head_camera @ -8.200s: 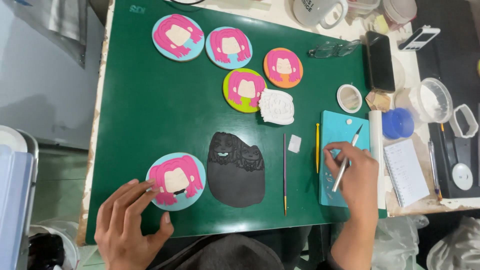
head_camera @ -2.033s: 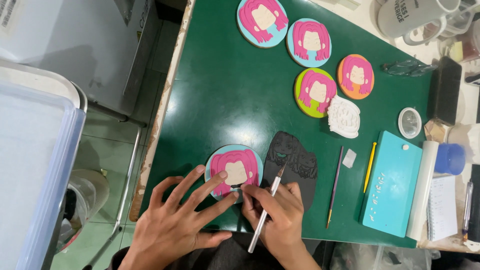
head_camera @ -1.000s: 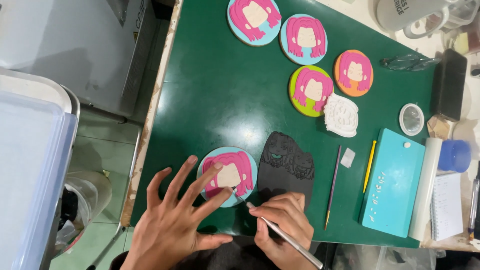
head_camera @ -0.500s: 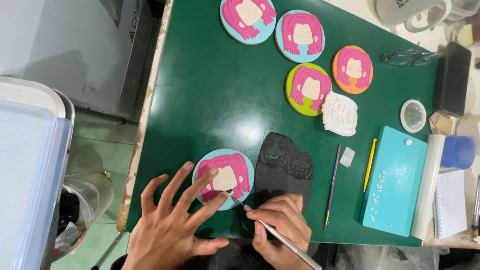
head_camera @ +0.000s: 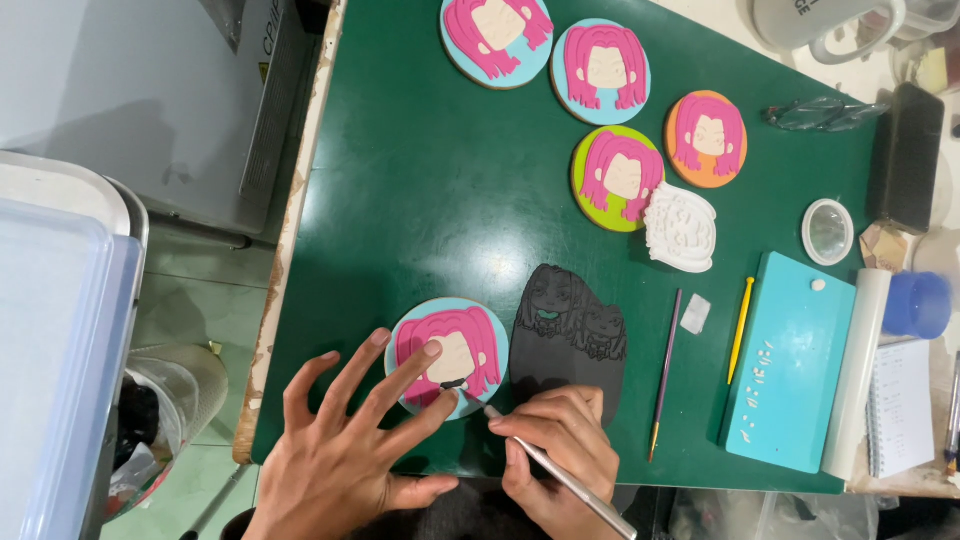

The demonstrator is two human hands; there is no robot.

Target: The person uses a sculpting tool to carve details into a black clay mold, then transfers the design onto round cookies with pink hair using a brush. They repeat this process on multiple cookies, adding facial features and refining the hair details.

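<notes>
- Green mat point(head_camera: 420, 190) covers our worktable; four finished pink-haired discs point(head_camera: 605, 70) lie at one o'clock
- Left hand point(head_camera: 350, 450), fingers spread, presses the blue disc point(head_camera: 448, 357) at six o'clock
- Right hand point(head_camera: 560, 450) grips a thin tool point(head_camera: 560, 470), tip at the disc's rim
- Face detail looks barely started; black mould point(head_camera: 570, 335) just beside

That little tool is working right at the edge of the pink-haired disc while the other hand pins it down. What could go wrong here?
The left hand lies with fingers spread over the light blue disc, so pressing could perhaps dent or smudge its pink hair. The right hand holds the thin silver tool with its tip at the disc's lower edge; a slip might gouge the face. That hand also rests on the black sheet, which could shift or get marked.
</notes>
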